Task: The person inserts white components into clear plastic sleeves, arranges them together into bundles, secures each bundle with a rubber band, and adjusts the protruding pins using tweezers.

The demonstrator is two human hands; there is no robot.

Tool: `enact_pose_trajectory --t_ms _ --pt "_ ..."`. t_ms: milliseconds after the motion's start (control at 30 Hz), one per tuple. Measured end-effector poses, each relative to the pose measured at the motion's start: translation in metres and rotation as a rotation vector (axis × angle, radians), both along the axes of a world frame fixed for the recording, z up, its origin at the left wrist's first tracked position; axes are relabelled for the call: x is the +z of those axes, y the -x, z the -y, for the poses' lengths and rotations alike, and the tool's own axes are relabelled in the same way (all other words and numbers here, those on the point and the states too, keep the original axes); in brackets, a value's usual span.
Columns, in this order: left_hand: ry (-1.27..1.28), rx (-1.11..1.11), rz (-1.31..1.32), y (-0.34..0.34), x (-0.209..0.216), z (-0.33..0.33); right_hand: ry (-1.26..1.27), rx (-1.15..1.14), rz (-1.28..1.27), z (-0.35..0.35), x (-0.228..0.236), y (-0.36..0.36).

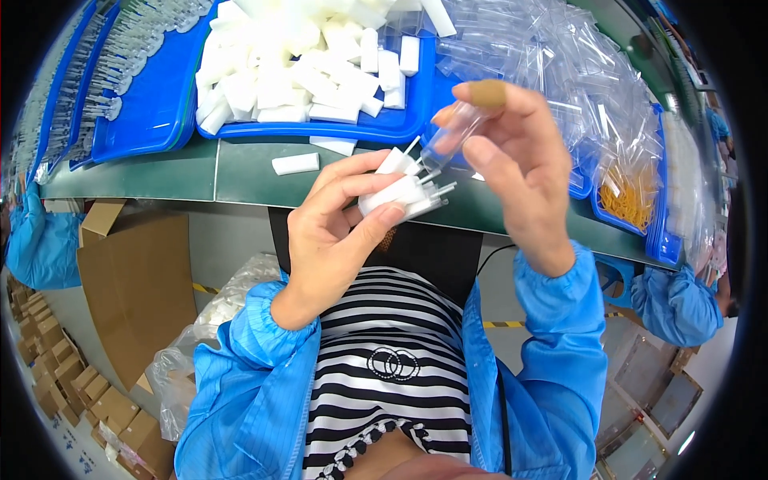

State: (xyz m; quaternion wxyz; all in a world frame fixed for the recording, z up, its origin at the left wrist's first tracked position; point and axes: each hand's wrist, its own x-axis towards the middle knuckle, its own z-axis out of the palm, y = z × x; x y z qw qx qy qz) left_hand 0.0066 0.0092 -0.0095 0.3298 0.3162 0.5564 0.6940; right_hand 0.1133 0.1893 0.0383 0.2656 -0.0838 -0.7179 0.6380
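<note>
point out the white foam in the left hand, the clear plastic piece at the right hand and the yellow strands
White foam [399, 192]: head view, on the side of the nearer block.
Clear plastic piece [450, 142]: head view, on its see-through wall.
Yellow strands [623, 200]: head view, mid-pile.

No lettering seems legible anywhere in view.

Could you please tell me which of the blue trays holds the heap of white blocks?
The wide blue tray just beyond the left hand: white blocks are heaped there, whereas the small tray at right holds yellow strands.
</note>
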Motion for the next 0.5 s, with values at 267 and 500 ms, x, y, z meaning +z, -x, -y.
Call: enact_pose_trajectory --t_ms 267,500 --pt "-0.02 0.047 -0.099 -0.006 -0.001 -0.002 0.056 -0.158 -0.008 0.019 -0.014 -0.008" --pt "-0.036 0.088 -0.097 -0.008 -0.001 -0.002 0.347 -0.247 -0.032 0.037 -0.016 -0.013"
